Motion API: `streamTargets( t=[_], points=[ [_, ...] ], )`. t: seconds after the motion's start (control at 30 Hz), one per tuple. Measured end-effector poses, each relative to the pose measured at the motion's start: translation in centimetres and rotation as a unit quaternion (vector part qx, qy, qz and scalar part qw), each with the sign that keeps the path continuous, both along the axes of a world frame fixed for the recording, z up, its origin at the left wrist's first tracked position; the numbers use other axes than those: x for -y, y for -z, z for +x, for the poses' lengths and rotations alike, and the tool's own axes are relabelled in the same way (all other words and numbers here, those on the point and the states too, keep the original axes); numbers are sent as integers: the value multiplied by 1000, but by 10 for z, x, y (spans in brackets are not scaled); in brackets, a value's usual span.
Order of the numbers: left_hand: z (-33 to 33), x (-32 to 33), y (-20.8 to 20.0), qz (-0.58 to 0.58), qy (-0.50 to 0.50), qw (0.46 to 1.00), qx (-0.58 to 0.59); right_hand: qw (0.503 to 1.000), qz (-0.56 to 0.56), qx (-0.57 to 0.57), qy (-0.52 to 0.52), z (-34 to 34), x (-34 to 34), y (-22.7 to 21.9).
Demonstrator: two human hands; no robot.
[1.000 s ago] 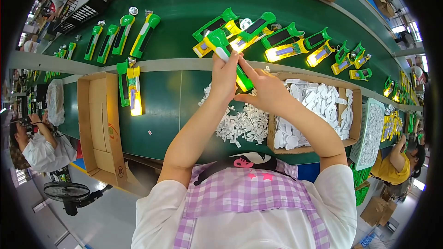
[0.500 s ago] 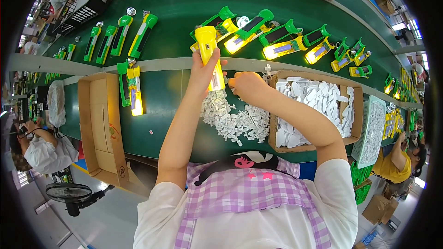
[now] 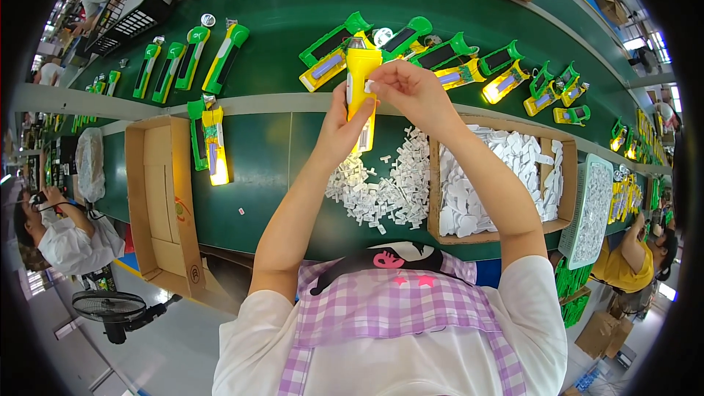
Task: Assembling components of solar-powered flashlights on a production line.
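Observation:
My left hand (image 3: 342, 123) is closed around a yellow flashlight shell (image 3: 361, 64), held tilted over the front of the bench. My right hand (image 3: 416, 97) pinches a small white plastic piece (image 3: 369, 86) against the side of the shell. Below the hands spreads a pile of small white plastic parts (image 3: 381, 194) on the green surface. Beyond the shell, on the conveyor, lie several opened flashlights (image 3: 326, 67) with green covers, yellow bodies and wires showing; some are lit.
Right of the pile stands a cardboard box (image 3: 434, 183) of larger white pieces, then a pale green basket (image 3: 588, 224) of small parts. An empty cardboard box (image 3: 158, 198) and an opened, lit flashlight (image 3: 215, 143) are on the left. A metal rail (image 3: 271, 103) separates bench and conveyor.
My right hand has moved up from the pile to the flashlight shell with a small white piece. My left hand has shifted the shell slightly right.

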State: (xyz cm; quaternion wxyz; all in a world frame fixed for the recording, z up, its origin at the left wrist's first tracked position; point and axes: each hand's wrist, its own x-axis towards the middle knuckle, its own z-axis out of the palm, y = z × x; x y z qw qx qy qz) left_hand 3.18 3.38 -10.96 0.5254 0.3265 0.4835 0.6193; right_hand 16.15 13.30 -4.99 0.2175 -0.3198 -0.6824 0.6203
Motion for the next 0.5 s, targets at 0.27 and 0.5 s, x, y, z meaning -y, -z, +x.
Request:
streamTargets(
  t=[0.27,0.5],
  points=[
    [6,0,1,-10,-51,991,-122,986,154,55,27,-2,4,3],
    [-1,4,-9,-24,-83,969,-229,993,93,22,73,-16,8,6]
  ],
)
